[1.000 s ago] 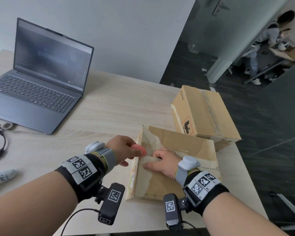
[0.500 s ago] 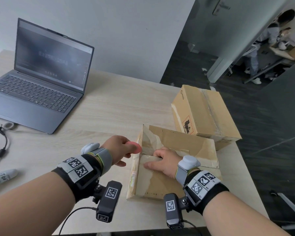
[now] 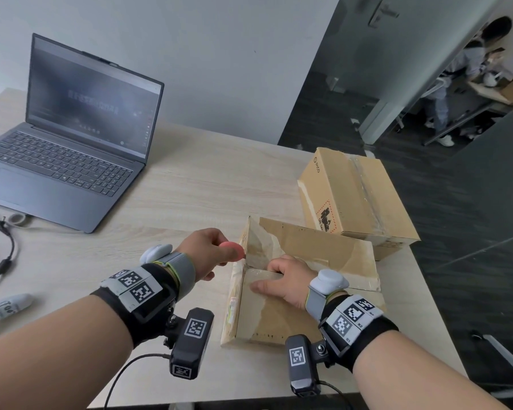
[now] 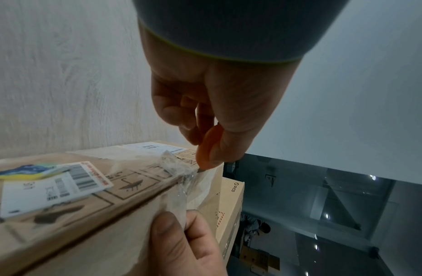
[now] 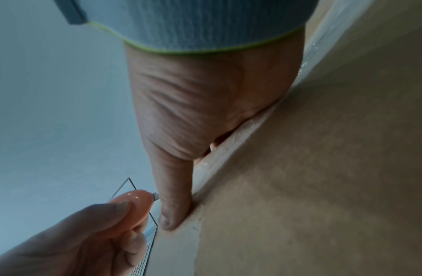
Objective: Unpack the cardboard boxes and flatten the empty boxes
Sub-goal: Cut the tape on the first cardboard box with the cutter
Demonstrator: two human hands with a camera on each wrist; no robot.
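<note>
A flat brown cardboard box (image 3: pixel 282 318) lies near the table's front edge, one top flap raised. My left hand (image 3: pixel 208 251) pinches a small pink box cutter (image 3: pixel 233 250), its blade tip at the taped left edge of the box (image 4: pixel 201 169). Crinkled clear tape (image 4: pixel 176 168) covers that corner. My right hand (image 3: pixel 285 279) grips the near flap's edge, thumb on top, fingers curled under (image 5: pixel 174 211). The cutter (image 5: pixel 134 205) shows beside my right thumb. A second, sealed cardboard box (image 3: pixel 356 199) stands behind at the right.
An open grey laptop (image 3: pixel 71 137) sits at the table's back left, with a cable (image 3: pixel 3 255) and a white marker (image 3: pixel 6 306) at the left edge. The table (image 3: pixel 208 187) ends just right of the boxes. People sit beyond a glass door (image 3: pixel 468 75).
My left hand with the cutter has moved slightly away along the box's left edge. My right hand has stayed on the flap.
</note>
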